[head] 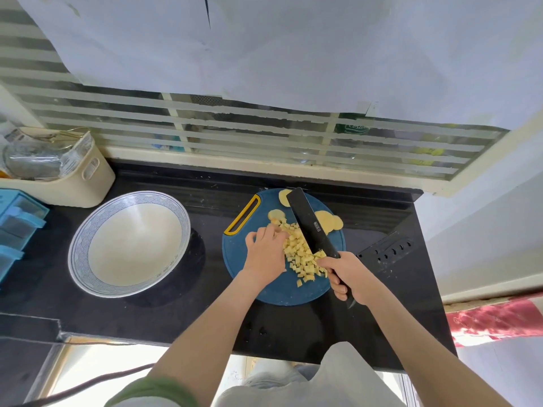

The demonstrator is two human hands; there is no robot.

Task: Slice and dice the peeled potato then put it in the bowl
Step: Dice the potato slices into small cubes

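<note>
— Where is the potato?
— The diced potato [302, 257] is piled on the cutting board [282, 292], between my hands.
— And the hands?
— My right hand [349, 277] grips the knife [311, 227], blade pointing away from me along the pile's right edge. My left hand [266, 254] lies against its left side, fingers bent. I cannot tell if it pinches anything.
— The bowl [88, 230]?
— It's to my left on the worktop, nearer the left hand.

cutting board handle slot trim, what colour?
Yellow-orange trim on the dark blue cutting board; head view shows it clearly.
</note>
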